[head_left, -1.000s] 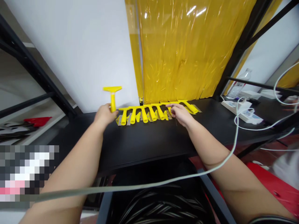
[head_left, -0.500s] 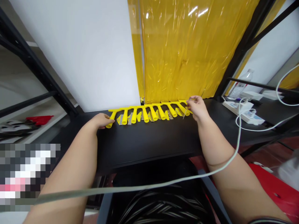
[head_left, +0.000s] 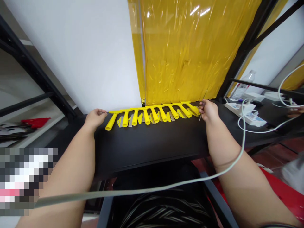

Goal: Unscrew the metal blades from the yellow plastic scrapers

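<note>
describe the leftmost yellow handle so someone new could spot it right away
On the black shelf, find the row of yellow T-shaped handles. Go to its left end, beside the person's left hand. That leftmost handle slants most strongly leftward, its open end reaching lowest in view.

Left hand point(head_left: 94, 120) outstretched, right hand point(head_left: 210, 110) curled

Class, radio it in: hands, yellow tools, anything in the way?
Left hand beside leftmost yellow tool; right hand gripping thin rod. Tools in row on black surface. Pale cable crossing foreground.
</note>
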A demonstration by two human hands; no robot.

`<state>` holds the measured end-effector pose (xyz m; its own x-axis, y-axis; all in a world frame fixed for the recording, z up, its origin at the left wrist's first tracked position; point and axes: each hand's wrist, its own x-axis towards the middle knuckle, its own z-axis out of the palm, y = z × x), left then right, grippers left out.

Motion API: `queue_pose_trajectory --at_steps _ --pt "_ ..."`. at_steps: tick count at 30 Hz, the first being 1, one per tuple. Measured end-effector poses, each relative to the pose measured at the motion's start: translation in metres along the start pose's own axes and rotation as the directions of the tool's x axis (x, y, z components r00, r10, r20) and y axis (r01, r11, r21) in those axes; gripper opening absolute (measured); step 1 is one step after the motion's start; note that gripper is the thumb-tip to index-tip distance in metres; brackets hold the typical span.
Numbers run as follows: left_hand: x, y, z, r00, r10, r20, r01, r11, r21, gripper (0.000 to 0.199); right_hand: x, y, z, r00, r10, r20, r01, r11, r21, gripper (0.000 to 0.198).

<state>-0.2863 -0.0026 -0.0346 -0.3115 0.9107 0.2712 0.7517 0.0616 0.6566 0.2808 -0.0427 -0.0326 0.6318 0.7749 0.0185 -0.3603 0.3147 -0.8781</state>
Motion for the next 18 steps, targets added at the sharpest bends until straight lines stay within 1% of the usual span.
queue_pose_trajectory --at_steps 4,5,7,11,13,16,17,18 --pt "-0.0028 0.0019 0.0006 0.995 -0.088 -0.047 0.081 0.989 -0.122 0.032 0.0062 0.0030 -0.0010 0.996 -0.063 -0.069 0.067 0.996 0.055 0.019" --pt "-0.0037 0.0029 0.0008 0.993 -0.102 -0.055 0.093 0.985 -0.143 0.031 0.0063 0.0033 -0.0006 0.995 -0.064 -0.077 0.069 0.995 0.065 0.019" --pt "-0.0058 0.0051 0.0014 0.990 -0.125 -0.066 0.113 0.980 -0.166 0.029 0.0050 0.0029 -0.0001 0.997 -0.029 -0.072 0.034 0.997 0.070 0.019" --pt "-0.0096 0.0085 0.0033 0.992 -0.112 -0.060 0.101 0.982 -0.159 0.022 0.0011 0.0008 -0.0008 0.999 0.045 -0.020 -0.044 0.998 0.052 0.027" --pt "-0.0098 0.0078 0.0044 0.994 -0.095 -0.058 0.086 0.985 -0.148 0.021 0.0002 0.0013 -0.0015 0.997 0.074 0.023 -0.075 0.997 0.035 0.022" --pt "-0.0071 0.0033 0.0066 0.995 -0.087 -0.050 0.080 0.988 -0.128 0.024 -0.0001 0.0051 -0.0019 0.989 0.115 0.093 -0.113 0.993 -0.026 0.006" --pt "-0.0057 0.0014 0.0073 0.996 -0.082 -0.047 0.076 0.990 -0.118 0.024 -0.0003 0.0069 -0.0017 0.986 0.118 0.117 -0.112 0.992 -0.055 0.007" --pt "-0.0043 -0.0005 0.0081 0.996 -0.074 -0.044 0.069 0.992 -0.106 0.025 -0.0006 0.0088 -0.0012 0.984 0.118 0.137 -0.106 0.991 -0.086 0.012"
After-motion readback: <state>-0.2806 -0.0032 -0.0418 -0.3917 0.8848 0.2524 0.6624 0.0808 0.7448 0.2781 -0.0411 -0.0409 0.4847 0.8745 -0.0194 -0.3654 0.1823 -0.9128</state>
